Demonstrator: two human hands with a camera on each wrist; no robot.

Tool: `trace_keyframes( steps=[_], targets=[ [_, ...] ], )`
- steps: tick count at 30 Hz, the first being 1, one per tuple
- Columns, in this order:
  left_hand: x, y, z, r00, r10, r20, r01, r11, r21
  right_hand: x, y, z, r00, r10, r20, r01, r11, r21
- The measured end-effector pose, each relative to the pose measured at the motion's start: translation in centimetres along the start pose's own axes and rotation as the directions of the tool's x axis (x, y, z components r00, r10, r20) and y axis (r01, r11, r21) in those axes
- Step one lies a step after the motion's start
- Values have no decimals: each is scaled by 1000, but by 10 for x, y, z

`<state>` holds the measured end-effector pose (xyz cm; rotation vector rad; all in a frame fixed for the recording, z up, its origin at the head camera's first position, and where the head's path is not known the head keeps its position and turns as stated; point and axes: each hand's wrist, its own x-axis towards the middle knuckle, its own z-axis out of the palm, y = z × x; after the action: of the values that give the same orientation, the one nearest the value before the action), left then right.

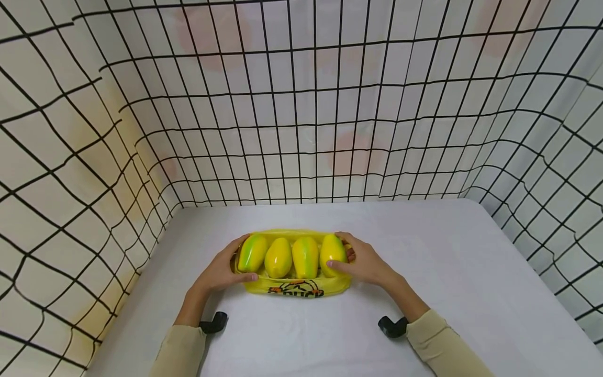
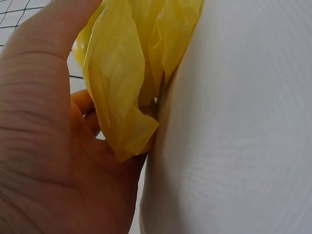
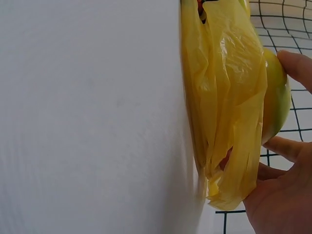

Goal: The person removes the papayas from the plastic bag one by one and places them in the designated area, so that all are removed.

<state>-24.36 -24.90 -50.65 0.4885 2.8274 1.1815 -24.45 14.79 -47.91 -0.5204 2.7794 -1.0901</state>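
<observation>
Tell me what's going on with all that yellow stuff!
A person is handling fruit and a bag with both bare hands. Four yellow-green fruits lie in a row with a yellow plastic bag around them, on a white table. The left hand holds the bag's left end, while the right hand holds the rightmost fruit.

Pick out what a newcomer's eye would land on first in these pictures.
Probably the four glossy yellow-green fruits, lined up in a row in a yellow plastic bag on the white table. Next come the two hands framing that row, the left hand and the right hand at opposite ends. Behind the table, black grid lines cover the pale backdrop.
</observation>
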Motion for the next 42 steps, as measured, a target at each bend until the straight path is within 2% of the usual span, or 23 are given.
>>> trace_keyframes(
  steps=[6, 18, 22, 27, 42],
  targets=[
    [0, 0, 0, 1000, -9, 4, 9, 1000, -3, -2, 2, -4, 1000, 23, -3, -23, 998, 63],
    [-2, 3, -2, 1000, -13, -2, 13, 1000, -27, -13, 4, -26, 1000, -1, -19, 4, 990, 139],
    [-2, 2, -1, 1000, 8, 4, -7, 998, -63, -17, 10, -37, 999, 12, -53, -4, 989, 150],
    [-2, -2, -1, 1000, 7, 5, -6, 998, -70, -23, 19, -47, 998, 34, -60, -25, 989, 148],
    [-5, -6, -2, 1000, -6, -13, 4, 994, -109, -37, 42, -64, 995, 57, -79, -48, 992, 118]
  ],
)
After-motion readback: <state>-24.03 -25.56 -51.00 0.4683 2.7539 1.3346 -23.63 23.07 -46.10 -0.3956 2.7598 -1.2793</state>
